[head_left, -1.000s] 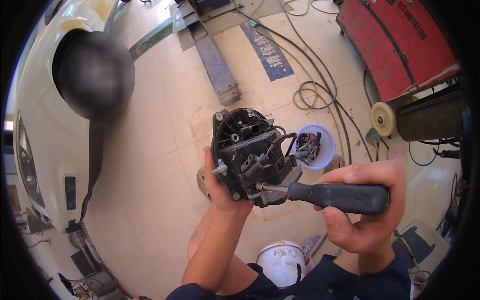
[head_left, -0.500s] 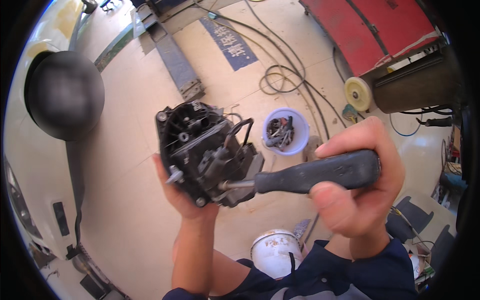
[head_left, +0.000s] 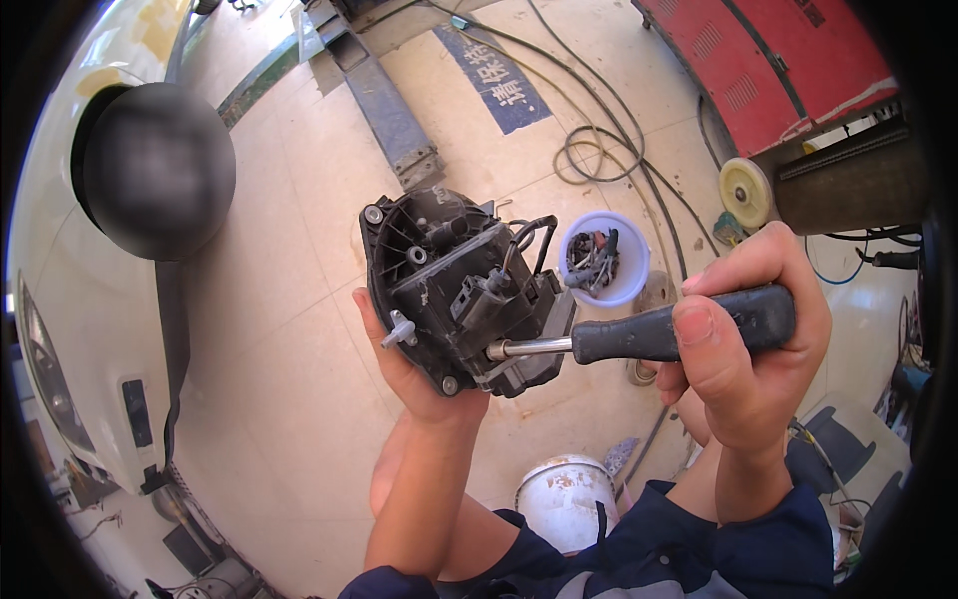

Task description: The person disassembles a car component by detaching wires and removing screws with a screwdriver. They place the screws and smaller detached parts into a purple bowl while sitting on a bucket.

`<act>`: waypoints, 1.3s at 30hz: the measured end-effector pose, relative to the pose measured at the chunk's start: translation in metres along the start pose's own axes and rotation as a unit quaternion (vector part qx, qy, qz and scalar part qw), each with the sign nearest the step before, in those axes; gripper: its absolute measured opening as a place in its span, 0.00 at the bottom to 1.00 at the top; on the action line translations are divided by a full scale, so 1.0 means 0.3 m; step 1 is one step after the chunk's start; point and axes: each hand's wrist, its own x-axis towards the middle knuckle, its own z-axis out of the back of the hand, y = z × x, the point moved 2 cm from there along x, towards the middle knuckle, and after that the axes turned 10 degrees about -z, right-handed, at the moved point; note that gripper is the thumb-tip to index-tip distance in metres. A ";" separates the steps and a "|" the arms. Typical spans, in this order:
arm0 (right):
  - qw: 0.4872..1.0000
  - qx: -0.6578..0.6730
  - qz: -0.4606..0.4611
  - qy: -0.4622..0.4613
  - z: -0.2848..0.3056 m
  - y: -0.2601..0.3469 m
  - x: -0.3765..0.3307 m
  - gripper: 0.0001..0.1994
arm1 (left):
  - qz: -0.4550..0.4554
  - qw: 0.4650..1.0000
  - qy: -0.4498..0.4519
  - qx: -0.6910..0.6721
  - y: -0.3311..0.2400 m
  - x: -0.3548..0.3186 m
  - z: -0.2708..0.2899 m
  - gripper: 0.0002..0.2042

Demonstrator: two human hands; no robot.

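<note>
My left hand [head_left: 427, 387] is closed round the underside of a black plastic car part [head_left: 439, 285], most of its fingers hidden behind it. The part has a ribbed round end, a short looped cable [head_left: 549, 245], metal-lined mounting holes and a small pale fitting [head_left: 400, 329] jutting from its side. In my right hand [head_left: 753, 364] is a nut driver [head_left: 639, 335] with a thick black handle and a metal shaft. My thumb lies across the handle. The socket end of the driver meets the lower right side of the part; what it fits on is hidden.
Beyond the part, a pale purple bucket [head_left: 637, 280] holds dark scraps. A stained white bucket [head_left: 567, 499] stands between my legs. Hoses [head_left: 609, 150] loop over the tiled floor near a red cabinet [head_left: 753, 70]. A light-coloured car [head_left: 90, 329] is at the left, a lift arm [head_left: 384, 115] ahead.
My right thumb has moved from below the handle to over its near side, and the grip has turned. The whole view has shifted, so things sit farther right. The part stays in my left hand.
</note>
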 end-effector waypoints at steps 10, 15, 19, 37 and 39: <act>0.958 -0.152 0.241 -0.022 0.001 0.041 -0.033 0.21 | 0.007 0.999 -0.007 0.036 -0.027 0.017 0.016 0.31; 0.980 -0.161 0.106 0.040 0.015 0.073 -0.020 0.20 | -0.012 0.998 -0.027 0.063 -0.050 0.028 0.005 0.31; 1.000 -0.020 0.007 0.017 -0.022 0.039 0.030 0.14 | -0.023 0.994 -0.012 0.104 -0.045 0.020 -0.006 0.31; 0.908 0.378 0.122 0.135 -0.136 0.069 -0.023 0.20 | 0.040 0.998 -0.051 -0.020 0.045 -0.055 -0.041 0.30; 0.897 0.392 0.127 0.159 -0.138 0.068 -0.018 0.19 | 0.041 0.997 -0.056 -0.021 0.041 -0.057 -0.039 0.30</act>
